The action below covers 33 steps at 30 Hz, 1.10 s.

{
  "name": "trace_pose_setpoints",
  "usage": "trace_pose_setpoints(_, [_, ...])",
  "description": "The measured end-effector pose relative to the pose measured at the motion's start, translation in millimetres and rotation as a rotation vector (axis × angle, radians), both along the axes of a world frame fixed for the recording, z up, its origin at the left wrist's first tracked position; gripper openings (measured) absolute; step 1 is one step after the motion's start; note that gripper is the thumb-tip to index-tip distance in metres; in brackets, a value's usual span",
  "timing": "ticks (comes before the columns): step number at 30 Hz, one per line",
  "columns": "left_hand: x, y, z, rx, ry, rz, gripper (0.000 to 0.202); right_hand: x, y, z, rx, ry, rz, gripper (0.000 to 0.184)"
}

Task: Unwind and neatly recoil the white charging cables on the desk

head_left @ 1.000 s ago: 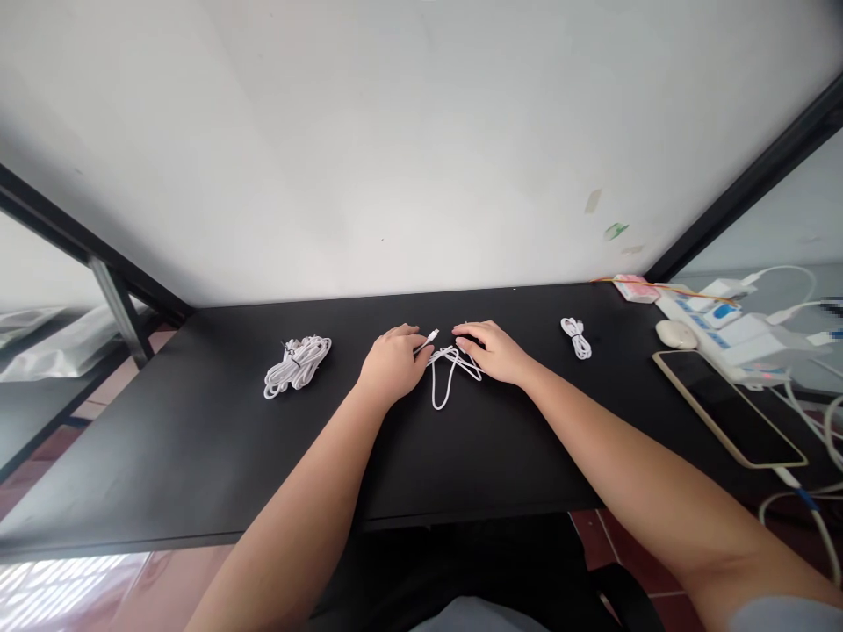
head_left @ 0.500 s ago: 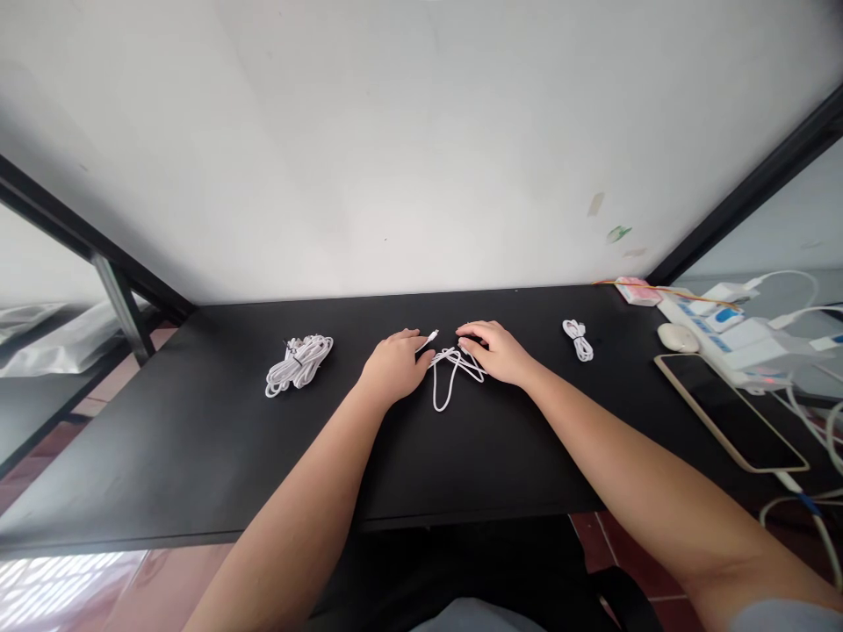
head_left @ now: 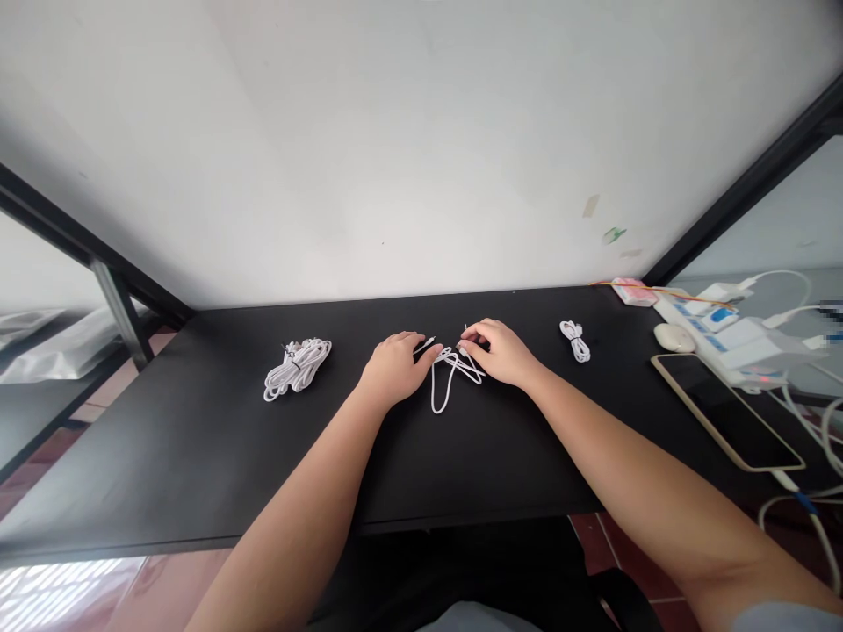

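A loosely looped white charging cable (head_left: 442, 405) lies on the black table between my hands, one loop hanging toward the front edge. My left hand (head_left: 399, 367) is closed on its left part, thumb across the strands, and a plug end pokes out past the fingers. At the other side my right hand (head_left: 495, 350) pinches the cable's right end between thumb and fingers. A thin dark sliver, perhaps a tie, shows above those fingertips. The fingers partly hide both cable ends.
A bigger bundle of tied white cables (head_left: 298, 369) lies at left, and a small tied white cable (head_left: 575, 341) at right. Farther right are a phone (head_left: 728, 412), a white earbud case (head_left: 674, 338) and a power strip (head_left: 698, 326) with chargers. The wall (head_left: 395, 158) rises behind.
My left thumb has slid slightly right over the cable, and the plug end beside it has turned a little. A thin dark sliver now shows at my right fingertips.
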<state>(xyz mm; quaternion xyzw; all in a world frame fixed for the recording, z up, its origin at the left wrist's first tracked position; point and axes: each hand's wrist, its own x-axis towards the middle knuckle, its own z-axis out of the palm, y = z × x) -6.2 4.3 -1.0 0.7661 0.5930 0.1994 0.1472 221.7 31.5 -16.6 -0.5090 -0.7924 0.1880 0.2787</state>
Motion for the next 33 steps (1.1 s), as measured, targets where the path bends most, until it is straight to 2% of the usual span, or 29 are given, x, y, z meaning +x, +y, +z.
trace_pose_setpoints(6, [-0.4, 0.3, -1.5, -0.048, 0.025, 0.026, 0.062, -0.3, -3.7, -1.6, 0.028, -0.053, 0.038, 0.032])
trace_pose_setpoints(9, [-0.3, -0.2, -2.0, -0.064, 0.031, 0.016, 0.064, -1.7, -4.9, -1.5, -0.025, -0.106, 0.082, 0.043])
trace_pose_setpoints(13, [0.9, -0.5, -3.3, -0.08, 0.041, 0.015, 0.068, -3.3, -4.1, -1.2, -0.087, -0.115, 0.104, 0.051])
trace_pose_setpoints(20, [-2.1, -1.9, -6.2, -0.138, 0.079, -0.087, 0.093, -0.1, -1.8, -1.3, -0.157, -0.056, 0.112, 0.057])
trace_pose_setpoints(26, [-5.9, -3.1, -7.2, -0.158, 0.108, -0.146, 0.1, 2.9, -5.3, 1.5, -0.139, -0.053, 0.144, 0.054])
trace_pose_setpoints(30, [-5.8, -2.4, -6.5, -0.125, 0.083, -0.132, 0.093, 1.9, -7.5, 4.0, -0.063, -0.104, 0.133, 0.042])
trace_pose_setpoints(33, [-5.4, -2.4, -5.3, -0.074, 0.064, -0.107, 0.078, 1.4, -7.8, 6.3, -0.012, -0.162, 0.078, 0.04])
